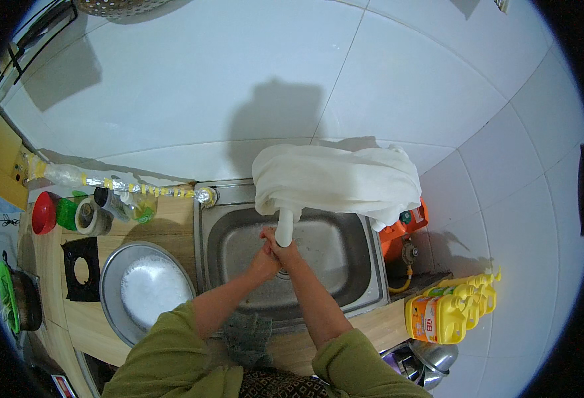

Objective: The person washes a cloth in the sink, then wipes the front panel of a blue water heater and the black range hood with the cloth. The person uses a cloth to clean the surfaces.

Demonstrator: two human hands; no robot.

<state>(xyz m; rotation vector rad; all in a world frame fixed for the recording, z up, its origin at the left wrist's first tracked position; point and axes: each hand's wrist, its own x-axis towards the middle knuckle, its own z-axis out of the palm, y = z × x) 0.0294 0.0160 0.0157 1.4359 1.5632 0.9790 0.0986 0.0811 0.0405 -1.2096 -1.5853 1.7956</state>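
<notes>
My left hand (264,264) and my right hand (286,252) are together over the stainless steel sink (331,248), palm against palm or clasped. Right above them a white spout (284,229) points down and partly covers my right hand. The spout comes out from under a bulky white cloth cover (336,179) at the sink's back edge. I see no object in either hand, and how the fingers are bent is partly hidden. Whether water runs is too unclear to tell.
A metal basin (108,293) with foamy liquid (152,288) stands left of the sink. Behind it are a red bowl (44,213) and several containers. A grey-green rag (247,338) hangs over the front edge. Several yellow detergent jugs (438,318) and an orange gas cylinder (394,239) stand right.
</notes>
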